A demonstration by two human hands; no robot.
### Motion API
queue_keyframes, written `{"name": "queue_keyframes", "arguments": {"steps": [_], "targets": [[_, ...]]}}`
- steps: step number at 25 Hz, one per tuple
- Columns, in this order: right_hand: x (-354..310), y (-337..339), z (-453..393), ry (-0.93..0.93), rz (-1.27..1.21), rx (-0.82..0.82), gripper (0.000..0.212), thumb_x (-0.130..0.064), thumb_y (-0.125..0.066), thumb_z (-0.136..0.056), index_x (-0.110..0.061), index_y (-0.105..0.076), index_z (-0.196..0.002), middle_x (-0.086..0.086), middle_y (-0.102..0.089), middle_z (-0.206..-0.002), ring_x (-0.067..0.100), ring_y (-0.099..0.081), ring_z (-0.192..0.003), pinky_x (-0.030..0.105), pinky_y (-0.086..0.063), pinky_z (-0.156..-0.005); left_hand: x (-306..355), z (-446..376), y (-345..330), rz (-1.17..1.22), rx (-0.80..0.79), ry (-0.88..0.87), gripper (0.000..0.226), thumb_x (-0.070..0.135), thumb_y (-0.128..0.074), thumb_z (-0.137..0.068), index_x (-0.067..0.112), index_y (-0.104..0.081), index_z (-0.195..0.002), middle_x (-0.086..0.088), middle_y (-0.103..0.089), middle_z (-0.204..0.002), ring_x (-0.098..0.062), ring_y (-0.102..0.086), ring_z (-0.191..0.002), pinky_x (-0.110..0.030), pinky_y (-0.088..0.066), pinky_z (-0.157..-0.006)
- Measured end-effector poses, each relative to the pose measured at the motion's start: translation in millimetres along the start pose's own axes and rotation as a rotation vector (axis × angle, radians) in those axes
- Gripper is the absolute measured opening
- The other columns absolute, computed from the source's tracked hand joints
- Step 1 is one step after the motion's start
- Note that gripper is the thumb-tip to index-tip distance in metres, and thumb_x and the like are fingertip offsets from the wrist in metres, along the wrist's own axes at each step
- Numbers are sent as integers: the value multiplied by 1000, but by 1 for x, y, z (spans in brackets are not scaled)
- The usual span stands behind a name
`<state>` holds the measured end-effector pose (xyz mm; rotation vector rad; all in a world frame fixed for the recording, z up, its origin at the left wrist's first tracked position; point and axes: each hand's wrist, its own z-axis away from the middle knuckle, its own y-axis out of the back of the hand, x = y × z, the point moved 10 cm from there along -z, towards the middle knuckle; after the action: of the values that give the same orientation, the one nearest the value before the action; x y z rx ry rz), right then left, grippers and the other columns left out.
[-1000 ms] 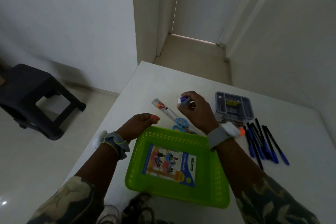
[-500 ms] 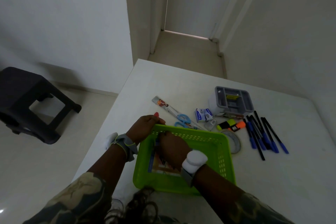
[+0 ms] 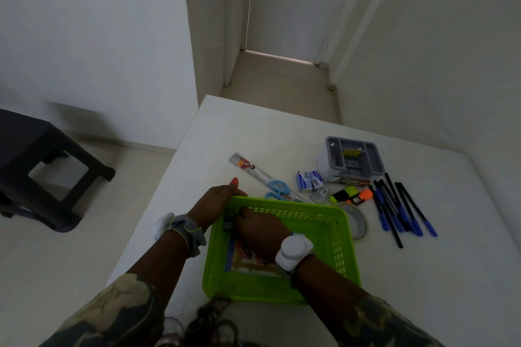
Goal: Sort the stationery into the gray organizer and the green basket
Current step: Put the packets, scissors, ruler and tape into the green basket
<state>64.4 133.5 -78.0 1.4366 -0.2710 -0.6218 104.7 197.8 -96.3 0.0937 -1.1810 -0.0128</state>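
Note:
The green basket (image 3: 348, 236) stands on the white table in front of me, with a printed label (image 3: 245, 263) on its floor. My left hand (image 3: 214, 203) grips its far left corner. My right hand (image 3: 259, 231) reaches into that corner, its fingers curled on a small dark blue box (image 3: 228, 224), mostly hidden. The gray organizer (image 3: 332, 146) stands at the back right and holds a yellow item. Between them lie a ruler (image 3: 252, 168), blue scissors (image 3: 277, 189), two small blue boxes (image 3: 308, 181), a clear sharpener (image 3: 321, 195), yellow (image 3: 345, 194) and orange (image 3: 363, 196) highlighters, and a tape roll (image 3: 359, 220).
Several blue and black pens (image 3: 400, 208) lie in a bunch right of the basket. The table's left edge runs just beside my left wrist. A black stool (image 3: 36, 166) stands on the floor to the left. A doorway opens beyond the table.
My right hand came from above the ruler down into the basket's far left corner with the small box. My left hand closed on the basket's corner.

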Motion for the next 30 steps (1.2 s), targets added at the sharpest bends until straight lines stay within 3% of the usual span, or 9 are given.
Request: {"name": "queue_keyframes", "arguments": {"steps": [2,5,8,10,12,17,21,25,30], "targets": [[16,32,4,-27,38,202,22,-22,-43,-87,-9,-61,-88,10,-63,-79,25,-61,-56,28,-47,-40,1,-2,-2,-5,-24,-15,44,34,-36,-97,9,-70,-83,8,-69,-72,-3,-63,-72,-16,-47,-69],[93,80,16,-327,-6,410,16,-15,-44,-92,-11,-56,-102,13,-58,-100,31,-60,-79,42,-53,-64,4,-7,0,-32,-7,-22,42,36,-38,-97,13,-69,-81,6,-68,-79,-5,-61,-77,-18,-45,-73],[189,49,21,-629,-160,90,33,-13,-35,-97,-12,-45,-128,18,-39,-137,37,-47,-118,41,-40,-96,4,-8,0,-52,0,-18,42,37,-38,-96,16,-69,-78,-1,-66,-83,-12,-60,-79,-19,-46,-74],[208,12,21,-602,-192,-218,44,-14,-36,-97,-19,-31,-140,16,-19,-152,37,-31,-134,40,-29,-109,4,-7,0,-68,-8,-7,43,37,-36,-97,17,-68,-76,-3,-66,-81,-12,-59,-79,-23,-46,-75],[215,3,20,-548,-72,-297,49,-11,-45,-93,-18,-32,-140,19,-23,-149,38,-34,-131,41,-31,-108,7,-5,2,-63,-7,-4,48,38,-31,-98,13,-69,-80,-3,-66,-82,-11,-59,-80,-23,-44,-77],[191,53,14,-524,-37,95,41,-26,-62,-83,-18,-50,-121,15,-47,-118,36,-47,-106,44,-44,-90,7,0,3,-46,-3,-5,47,35,-34,-98,3,-68,-98,0,-64,-90,-7,-57,-87,-23,-39,-82],[97,107,18,-261,-584,498,32,-26,-69,-78,-16,-56,-106,7,-49,-103,16,-54,-88,27,-50,-78,5,-4,1,-55,16,-4,38,29,-41,-96,2,-68,-98,-7,-63,-98,-12,-56,-91,-27,-36,-87],[-1,75,16,61,-336,233,32,-32,-64,-81,-13,-54,-105,7,-53,-107,18,-52,-88,31,-49,-75,5,-8,-3,-35,-4,-15,33,24,-42,-97,3,-65,-88,-10,-63,-83,-13,-57,-70,-25,-45,-72],[10,-10,10,-78,-136,-203,54,-30,-61,-86,-4,-44,-130,22,-45,-131,41,-56,-101,45,-47,-81,-6,-11,0,21,18,49,35,34,-47,-94,9,-70,-85,-11,-66,-90,-21,-60,-85,-32,-46,-86]]}}
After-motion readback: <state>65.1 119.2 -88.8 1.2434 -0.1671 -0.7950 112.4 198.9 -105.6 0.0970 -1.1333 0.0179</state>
